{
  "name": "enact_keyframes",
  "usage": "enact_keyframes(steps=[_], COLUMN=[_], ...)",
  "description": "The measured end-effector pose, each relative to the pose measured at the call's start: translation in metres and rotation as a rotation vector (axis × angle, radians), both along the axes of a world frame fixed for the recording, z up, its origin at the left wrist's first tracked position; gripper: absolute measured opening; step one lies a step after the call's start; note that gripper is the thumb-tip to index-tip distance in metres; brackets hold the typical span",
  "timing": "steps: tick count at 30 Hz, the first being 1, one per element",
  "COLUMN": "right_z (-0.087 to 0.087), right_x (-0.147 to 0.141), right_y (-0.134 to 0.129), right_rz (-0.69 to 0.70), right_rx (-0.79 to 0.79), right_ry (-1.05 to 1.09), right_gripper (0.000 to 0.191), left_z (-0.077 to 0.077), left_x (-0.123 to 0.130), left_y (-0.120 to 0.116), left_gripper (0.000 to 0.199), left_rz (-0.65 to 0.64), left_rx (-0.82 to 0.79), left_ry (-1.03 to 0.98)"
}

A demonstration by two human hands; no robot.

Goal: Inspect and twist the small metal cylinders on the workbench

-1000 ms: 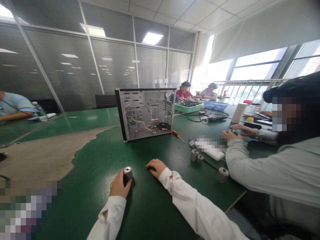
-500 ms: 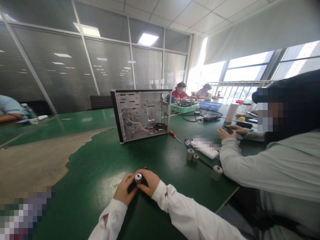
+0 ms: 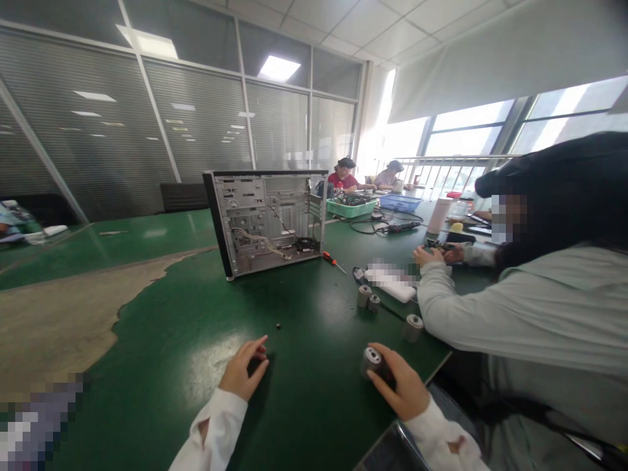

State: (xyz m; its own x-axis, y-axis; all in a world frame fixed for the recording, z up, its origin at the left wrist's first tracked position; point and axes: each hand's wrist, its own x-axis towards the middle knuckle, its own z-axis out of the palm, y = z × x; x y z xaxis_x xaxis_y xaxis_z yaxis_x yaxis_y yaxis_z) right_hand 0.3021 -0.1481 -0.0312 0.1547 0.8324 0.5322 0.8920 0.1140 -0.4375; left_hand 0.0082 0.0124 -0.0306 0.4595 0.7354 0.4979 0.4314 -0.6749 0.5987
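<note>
My right hand (image 3: pixel 400 383) is wrapped round a short metal cylinder (image 3: pixel 371 358) at the table's near right. Its round end, with small holes, faces up. My left hand (image 3: pixel 245 367) rests at the near middle, fingers apart and curved, holding nothing. A tiny dark part (image 3: pixel 278 325) lies on the green table (image 3: pixel 304 314) just beyond my left fingertips. Beyond my right hand stand three more metal cylinders: a pair (image 3: pixel 364 296) (image 3: pixel 373 302) side by side, and a larger one (image 3: pixel 413 327) nearer the edge.
An open computer case (image 3: pixel 272 222) stands at the centre, with a red-handled screwdriver (image 3: pixel 334 262) beside it. A white power strip (image 3: pixel 390 282) lies before a person (image 3: pixel 471 307) on the right. Green (image 3: pixel 350 208) and blue (image 3: pixel 400 203) baskets are farther back.
My right hand has moved right with the metal cylinder, away from my left hand. My left hand has let go of it and opened. The view has shifted slightly.
</note>
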Motion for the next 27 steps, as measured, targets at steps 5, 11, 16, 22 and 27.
enact_keyframes(steps=[5, 11, 16, 22, 27], right_z=[-0.016, -0.018, -0.007, 0.017, 0.028], right_x=[0.052, 0.082, 0.075, -0.002, -0.081], right_y=[-0.028, -0.027, -0.014, 0.021, 0.074], right_rz=[-0.403, -0.603, -0.601, -0.109, 0.317], right_rx=[0.087, 0.124, 0.311, 0.245, -0.213], right_ry=[0.004, 0.002, -0.059, -0.106, -0.207], right_gripper=[0.044, 0.046, 0.041, 0.036, 0.062], left_z=[0.001, 0.002, 0.002, 0.002, 0.008], left_x=[0.000, -0.001, -0.001, 0.000, -0.002], left_y=[-0.001, -0.001, -0.002, -0.002, -0.001], left_gripper=[0.034, 0.033, 0.032, 0.033, 0.032], left_rz=[0.030, 0.070, 0.087, 0.096, 0.063], left_rx=[-0.012, -0.048, -0.051, -0.046, -0.052], left_ry=[-0.009, -0.010, -0.029, -0.035, 0.022])
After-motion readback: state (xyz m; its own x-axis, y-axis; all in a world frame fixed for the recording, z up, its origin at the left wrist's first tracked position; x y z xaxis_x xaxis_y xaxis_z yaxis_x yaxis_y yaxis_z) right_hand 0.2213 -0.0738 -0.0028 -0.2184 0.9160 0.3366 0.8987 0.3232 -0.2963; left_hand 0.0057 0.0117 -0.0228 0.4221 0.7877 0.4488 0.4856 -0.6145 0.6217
